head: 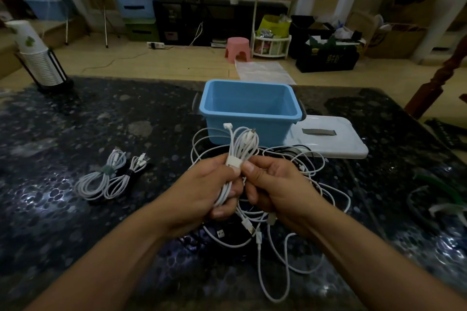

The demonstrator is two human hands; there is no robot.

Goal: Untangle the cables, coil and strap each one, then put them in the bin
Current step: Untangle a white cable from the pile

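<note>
White cable coil [241, 149], held above tangle [298, 184] before blue bin [250, 108]: left hand [209, 192] grips bundle steady; right hand [273, 184] pinches white strap [233, 161], likely cinching it. Two strapped coils [106, 179] parked left, awaiting binning.

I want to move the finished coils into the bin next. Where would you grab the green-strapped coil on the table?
Probably at the green strap, coming straight down from above. The coil lies flat on the table, and the strap cinches its strands into one narrow waist, so a pinch there should lift the whole bundle without loops spilling.
</note>
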